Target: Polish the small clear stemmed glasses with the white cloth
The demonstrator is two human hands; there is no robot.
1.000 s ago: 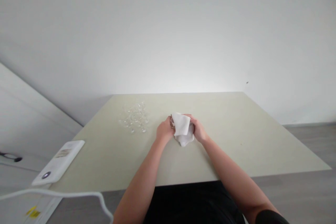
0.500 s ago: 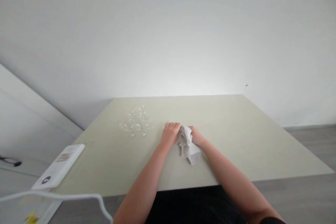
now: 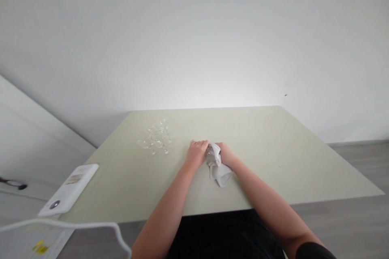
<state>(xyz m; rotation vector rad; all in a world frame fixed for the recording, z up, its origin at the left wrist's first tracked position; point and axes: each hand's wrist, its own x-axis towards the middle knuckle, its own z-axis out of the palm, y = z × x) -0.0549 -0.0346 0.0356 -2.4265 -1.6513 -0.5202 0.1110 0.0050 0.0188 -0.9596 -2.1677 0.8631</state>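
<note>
Grips a bunched white cloth (image 3: pixel 223 175) in the right hand (image 3: pixel 226 154), fingers partly hidden behind the fabric, near the middle of the table (image 3: pixel 288 149). A second ago, held it up between both hands with a broad fold spread across the front; now lets it trail from the right hand in a loose corner pointing toward the front edge. Matches the view of half a second ago closely. Has the left hand (image 3: pixel 197 152) closed, back upward and fingers curled over, around a clear glassy piece (image 3: pixel 208 153), mostly covered and glinting just beside the cloth; a second ago, had that hand at the cloth's left side. Leaves a cluster of clear glassware (image 3: pixel 156 137) unmoved toward the far left corner, close together, too faint to count or to make out any contents. Has a flat white case (image 3: pixel 69 189) lying along the left edge near the front left corner, bearing a dark round spot.
</note>
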